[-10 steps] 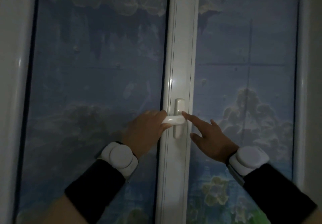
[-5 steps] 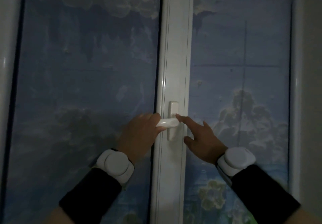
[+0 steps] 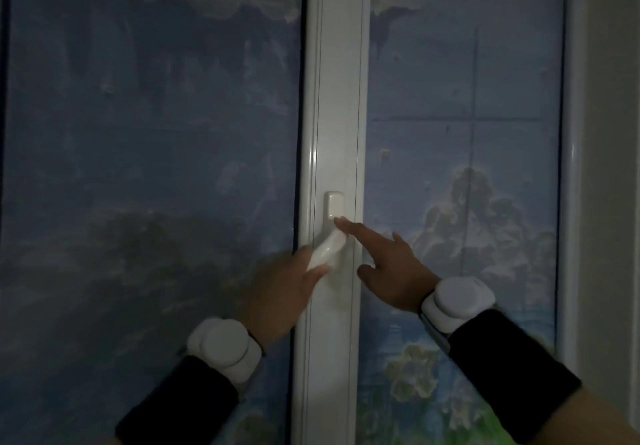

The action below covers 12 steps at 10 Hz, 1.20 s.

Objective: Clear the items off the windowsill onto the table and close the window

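Observation:
A white window frame (image 3: 337, 98) runs up the middle, between two panes covered with a blue cloud picture. The white window handle (image 3: 327, 245) slants down to the left from its base plate. My left hand (image 3: 280, 292) is shut on the lower end of the handle and looks blurred. Beside it, my right hand (image 3: 388, 268) has its fingers apart, with the index fingertip touching the handle's pivot and base plate. The windowsill and its items are out of view.
The left pane (image 3: 149, 167) and right pane (image 3: 464, 167) fill the view. A white side frame (image 3: 575, 167) and wall stand at the far right. Both wrists carry white bands over dark sleeves.
The handle has turned from pointing level to the left to slanting downward, and my left hand has gone down with it. My right fingertip stays at the pivot.

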{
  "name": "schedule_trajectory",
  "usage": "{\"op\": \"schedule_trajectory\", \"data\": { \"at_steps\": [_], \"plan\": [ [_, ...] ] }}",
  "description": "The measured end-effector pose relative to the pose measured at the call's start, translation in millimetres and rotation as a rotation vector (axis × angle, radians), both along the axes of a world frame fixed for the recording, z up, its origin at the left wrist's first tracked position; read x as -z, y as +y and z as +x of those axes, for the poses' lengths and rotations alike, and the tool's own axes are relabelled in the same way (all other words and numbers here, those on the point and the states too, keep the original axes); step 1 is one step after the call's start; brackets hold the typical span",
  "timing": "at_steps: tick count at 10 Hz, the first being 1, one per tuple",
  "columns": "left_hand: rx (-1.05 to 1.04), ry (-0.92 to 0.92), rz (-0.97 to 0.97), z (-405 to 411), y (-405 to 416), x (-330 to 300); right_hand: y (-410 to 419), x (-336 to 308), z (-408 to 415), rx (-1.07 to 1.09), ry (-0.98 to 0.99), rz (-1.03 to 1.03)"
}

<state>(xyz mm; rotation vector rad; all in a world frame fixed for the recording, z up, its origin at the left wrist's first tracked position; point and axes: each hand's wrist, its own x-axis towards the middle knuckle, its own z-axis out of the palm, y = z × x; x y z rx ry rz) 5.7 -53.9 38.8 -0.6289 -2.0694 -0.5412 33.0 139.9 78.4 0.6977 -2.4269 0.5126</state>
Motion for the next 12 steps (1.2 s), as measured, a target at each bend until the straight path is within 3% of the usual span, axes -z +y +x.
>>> {"op": "schedule_trajectory", "data": {
  "at_steps": [1, 4, 6, 7, 9, 12],
  "plan": [
    [0.033, -0.073, 0.167, 0.7, 22.8, 21.9, 0.2, -1.5, 1.4, 0.02, 0.0, 0.027],
    [0.155, -0.181, 0.29, -5.4, 42.4, 30.7, 1.9, -10.2, 1.8, 0.03, -0.037, 0.05],
    [0.38, -0.49, 0.435, -4.7, 70.6, 43.1, -0.1, -12.4, 1.4, -0.016, -0.077, 0.015],
    [0.41, -0.515, 0.437, -5.5, 74.0, 44.6, -0.1, -12.8, 1.6, -0.035, -0.088, 0.014],
    [0.336, -0.589, 0.207, -7.5, 51.7, 41.2, 2.0, -14.6, 0.9, -0.043, -0.085, 0.018],
    [0.294, -0.477, -0.057, 25.9, 9.7, 39.4, -0.1, -3.7, 12.4, 0.012, -0.05, 0.055]
  ]
}}
